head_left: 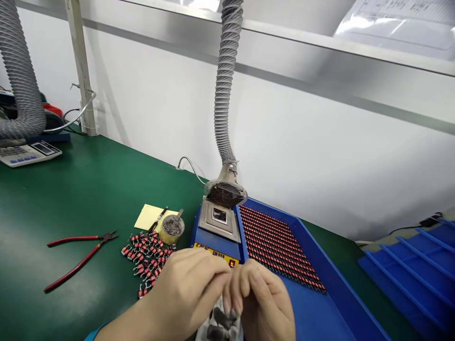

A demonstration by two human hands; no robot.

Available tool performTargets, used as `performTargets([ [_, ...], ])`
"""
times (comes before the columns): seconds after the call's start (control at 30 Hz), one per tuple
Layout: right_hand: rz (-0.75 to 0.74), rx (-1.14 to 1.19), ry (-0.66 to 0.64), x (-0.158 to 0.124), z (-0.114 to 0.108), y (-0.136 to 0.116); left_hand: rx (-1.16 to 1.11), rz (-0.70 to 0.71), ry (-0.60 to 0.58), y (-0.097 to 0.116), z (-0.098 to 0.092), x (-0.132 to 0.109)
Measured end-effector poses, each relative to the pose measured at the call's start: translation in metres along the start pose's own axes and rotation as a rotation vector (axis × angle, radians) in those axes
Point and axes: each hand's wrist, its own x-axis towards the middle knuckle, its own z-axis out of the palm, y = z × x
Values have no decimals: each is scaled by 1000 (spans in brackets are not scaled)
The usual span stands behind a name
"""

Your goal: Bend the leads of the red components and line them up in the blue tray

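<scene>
My left hand (185,289) and my right hand (261,296) meet at the bottom centre, fingers curled and pinched together over something small that I cannot make out. Dark grey pieces on a pale sheet (220,322) show just below the fingers. Right behind the hands stands a small blue solder pot (218,227) with a square opening. A loose heap of red and black components (147,258) lies on the green mat left of my left hand. A blue tray (320,289) to the right carries neat rows of the same red components (279,246).
A grey ribbed fume hose (225,94) hangs down to a round intake over the pot. Red-handled pliers (80,255), a yellow notepad (151,217) with a pen, and a small tin (172,228) lie left. A calculator (28,152) sits far left, blue bins (415,260) right.
</scene>
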Motion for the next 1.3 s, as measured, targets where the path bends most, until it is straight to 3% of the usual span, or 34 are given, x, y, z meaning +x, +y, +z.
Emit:
performTargets([
  [0.1,-254,-228,58,2,-1,-3,-173,-211,-54,2,-4,1],
  [0.2,-472,-457,132,1,5,-3,-191,-242,-80,2,-3,0],
  [0.27,-433,-476,204,-1,9,-1,-90,-120,-48,0,0,-1],
  [0.3,-330,-427,210,-2,10,-1,-17,-44,-30,-1,2,-1],
  [0.37,-51,-220,128,-3,9,0,83,70,-6,-2,4,-2],
  [0.43,106,7,-7,-2,5,-2,42,60,-4,-1,4,-2],
  [0.5,31,68,-32,0,-1,-4,-98,-55,-14,0,1,-1],
  [0.6,-184,-139,16,2,-4,-5,-292,-278,-53,3,-3,1],
  [0.67,-248,-243,23,2,-3,-4,-368,-378,-110,4,-5,2],
  [0.77,-329,-243,64,1,3,0,-425,-445,-181,4,-6,4],
  [0.87,-291,-177,100,0,4,-1,-453,-458,-207,5,-7,5],
  [1.03,-331,-103,330,4,-8,-6,-504,-551,-235,2,-10,6],
  [1.1,-267,-96,267,6,-9,-4,-628,-622,-218,0,-10,4],
  [1.2,-10,125,140,6,2,3,-925,-680,-156,-3,-7,-1],
  [1.3,247,366,185,5,21,7,-1010,-717,-113,-3,-3,-4],
])
